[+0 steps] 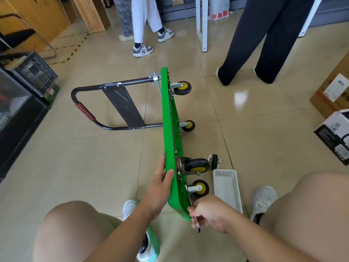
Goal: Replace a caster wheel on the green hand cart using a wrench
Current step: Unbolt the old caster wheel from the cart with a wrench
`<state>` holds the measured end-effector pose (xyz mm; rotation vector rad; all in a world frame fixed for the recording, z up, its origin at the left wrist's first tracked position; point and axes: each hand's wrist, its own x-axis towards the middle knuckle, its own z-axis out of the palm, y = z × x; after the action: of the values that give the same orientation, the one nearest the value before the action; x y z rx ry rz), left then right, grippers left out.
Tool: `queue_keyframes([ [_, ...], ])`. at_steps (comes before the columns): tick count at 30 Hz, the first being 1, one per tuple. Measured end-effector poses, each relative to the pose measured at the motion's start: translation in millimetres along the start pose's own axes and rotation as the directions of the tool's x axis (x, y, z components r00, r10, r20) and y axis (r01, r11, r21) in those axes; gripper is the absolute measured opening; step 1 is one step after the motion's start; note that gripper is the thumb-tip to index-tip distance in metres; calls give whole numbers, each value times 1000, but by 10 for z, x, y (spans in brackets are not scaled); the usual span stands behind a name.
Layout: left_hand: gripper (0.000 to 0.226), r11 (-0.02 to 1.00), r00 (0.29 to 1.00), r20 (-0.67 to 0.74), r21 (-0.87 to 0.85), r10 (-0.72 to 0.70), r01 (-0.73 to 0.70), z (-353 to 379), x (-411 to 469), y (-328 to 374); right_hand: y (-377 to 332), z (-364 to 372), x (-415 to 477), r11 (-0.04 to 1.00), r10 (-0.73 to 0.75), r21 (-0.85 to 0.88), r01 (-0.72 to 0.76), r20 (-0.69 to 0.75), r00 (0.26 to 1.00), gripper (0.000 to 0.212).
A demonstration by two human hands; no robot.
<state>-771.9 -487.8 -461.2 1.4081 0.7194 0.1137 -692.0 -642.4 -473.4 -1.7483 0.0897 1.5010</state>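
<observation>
Cart (pixel 171 118) stands on its side edge on the tiled floor, deck vertical, underside facing right w/ 4 casters on it; nearest caster (pixel 200 188) is yellow-hubbed, just ahead of the R hand. Handle (pixel 85 108) lies out to the left, flat on the floor.

L hand (pixel 162 181) grips the deck's top edge near the close end, thumb over the edge, fingers on the left face. R hand (pixel 211 212) is closed round a wrench (pixel 197 226) at the deck's near corner; wrench head is hidden behind the deck & hand, so can't tell what it's on.

Loose caster (pixel 215 161) sits on the floor touching the far end of a white basket (pixel 227 188), right of the cart. 2 people stand beyond the cart.
</observation>
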Motion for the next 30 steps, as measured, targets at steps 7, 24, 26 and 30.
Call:
queue_keyframes([
  [7,61,1000,1000,-2,12,6,-6,-2,15,-2,-87,36,-150,992,-72,104,65,64,995,13],
  [24,60,1000,1000,-9,17,-11,11,-9,25,-33,-36,123,170,998,-54,-16,54,-10,998,16],
  [26,60,1000,1000,-13,15,-7,7,-15,28,-36,-27,130,179,998,-66,-17,66,11,998,11],
  [30,60,1000,1000,-5,20,-2,2,-16,24,-28,-15,120,196,997,-70,-45,69,-3,998,4],
])
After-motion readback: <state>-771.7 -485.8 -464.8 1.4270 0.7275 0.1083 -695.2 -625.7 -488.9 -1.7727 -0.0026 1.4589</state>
